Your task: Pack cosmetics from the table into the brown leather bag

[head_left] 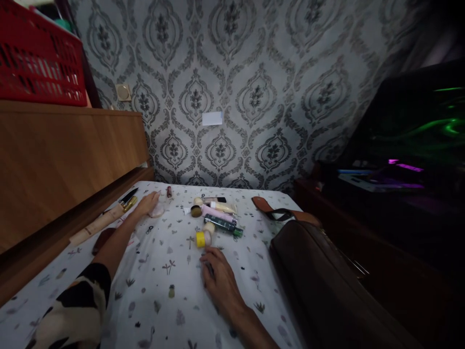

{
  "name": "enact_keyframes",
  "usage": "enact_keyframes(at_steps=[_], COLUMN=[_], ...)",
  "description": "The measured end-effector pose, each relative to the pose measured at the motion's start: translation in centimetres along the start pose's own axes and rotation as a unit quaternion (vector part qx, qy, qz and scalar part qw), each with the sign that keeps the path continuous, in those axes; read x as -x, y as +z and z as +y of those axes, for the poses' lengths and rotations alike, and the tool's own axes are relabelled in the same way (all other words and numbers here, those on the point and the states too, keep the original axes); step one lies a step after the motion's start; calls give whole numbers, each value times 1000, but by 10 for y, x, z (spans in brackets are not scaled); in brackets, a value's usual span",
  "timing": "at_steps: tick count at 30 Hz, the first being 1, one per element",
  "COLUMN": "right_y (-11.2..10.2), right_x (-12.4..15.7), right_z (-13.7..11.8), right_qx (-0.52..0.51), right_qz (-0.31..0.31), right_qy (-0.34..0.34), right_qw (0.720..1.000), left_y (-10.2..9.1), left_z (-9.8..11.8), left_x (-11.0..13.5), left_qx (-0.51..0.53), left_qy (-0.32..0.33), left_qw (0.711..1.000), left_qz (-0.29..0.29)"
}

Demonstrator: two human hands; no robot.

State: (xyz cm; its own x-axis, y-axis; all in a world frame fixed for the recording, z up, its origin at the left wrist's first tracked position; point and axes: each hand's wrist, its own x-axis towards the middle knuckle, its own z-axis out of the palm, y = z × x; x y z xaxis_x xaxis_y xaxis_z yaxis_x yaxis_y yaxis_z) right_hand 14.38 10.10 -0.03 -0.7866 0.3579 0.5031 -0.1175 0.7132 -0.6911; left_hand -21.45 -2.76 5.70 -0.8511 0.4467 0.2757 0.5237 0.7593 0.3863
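Observation:
Reaching to the far left of the patterned sheet, my left hand (148, 203) has its fingers stretched out beside a pale pinkish round item (157, 211); whether it touches this is unclear. Just beyond lies a small dark-red tube (169, 192). My right hand (221, 275) rests on the sheet, fingers loosely bent and apart, with no visible object in it. Close to its fingertips is a jar with a yellow lid (201, 239). Behind the jar lie a dark green bottle (221, 223), a pink tube (218, 213), a cream tube (224, 207) and a round brown-topped item (196, 211).
A dark brown bag (319, 271) with a tan strap (263, 204) lies at right. Along the left edge are a beige long item (98, 224), a gold-capped item (130, 204) and a wooden cabinet (69, 160) bearing a red basket (39, 58). Patterned wallpaper (232, 87) rises behind.

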Motion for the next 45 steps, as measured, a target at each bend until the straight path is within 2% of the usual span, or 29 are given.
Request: enact_keyframes(at_steps=[3, 7, 15, 23, 29, 34, 39, 45], right_y=[-1, -1, 1, 2, 2, 4, 5, 0], right_x=[0, -1, -1, -2, -1, -2, -3, -3], right_z=[-2, -3, -2, -1, -1, 0, 1, -3], right_qx=[-6, -10, -4, -8, -7, -10, -2, -34], right_qz=[3, 3, -16, -20, -20, -20, -30, -25], right_qy=[-1, -6, -6, -16, -13, -15, -10, -9], right_qw=[1000, 1000, 1000, 1000, 1000, 1000, 1000, 999], left_y=[4, 1, -4, -6, -12, -7, 0, -8], left_z=[5, 11, 21, 42, 51, 66, 75, 81], left_x=[9, 22, 66, 110, 127, 151, 176, 200], left_qx=[-13, -27, 6, 74, 141, 243, 323, 378], left_qy=[-28, -73, -78, 29, 20, 37, -10, -41], left_qw=[999, 994, 987, 995, 989, 967, 939, 909], left_qz=[-42, -77, -139, -65, -44, -70, -118, -173])
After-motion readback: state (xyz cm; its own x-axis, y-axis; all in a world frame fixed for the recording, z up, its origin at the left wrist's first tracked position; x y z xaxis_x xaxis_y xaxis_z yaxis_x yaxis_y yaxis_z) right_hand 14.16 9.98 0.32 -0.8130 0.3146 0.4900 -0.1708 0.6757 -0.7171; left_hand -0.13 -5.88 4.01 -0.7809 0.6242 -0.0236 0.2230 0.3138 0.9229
